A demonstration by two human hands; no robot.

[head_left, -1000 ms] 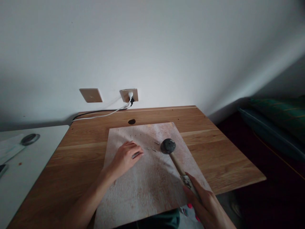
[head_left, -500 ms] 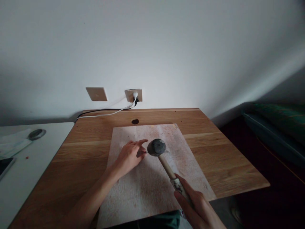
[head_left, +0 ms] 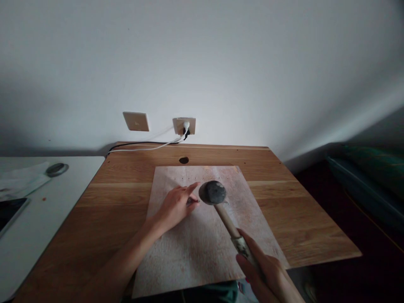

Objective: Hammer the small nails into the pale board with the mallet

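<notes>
The right hand (head_left: 264, 269) wraps the mallet (head_left: 226, 220); its head (head_left: 213, 192) hangs beside the left hand (head_left: 174, 208), fingers (head_left: 192, 187) half-curled, hold unclear from here.

Mallet (head_left: 226, 221): butt hidden in right hand (head_left: 268, 272). Bit (head_left: 198, 201) in left hand (head_left: 173, 207) too small. Green cloth (head_left: 217, 291), board's (head_left: 192, 252) near edge, cut off.

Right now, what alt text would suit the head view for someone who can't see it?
A person's right hand grips a dark-headed mallet over a pale board on a wooden desk; the left hand is beside the mallet's head. Behind, cables run from a wall socket.
</notes>
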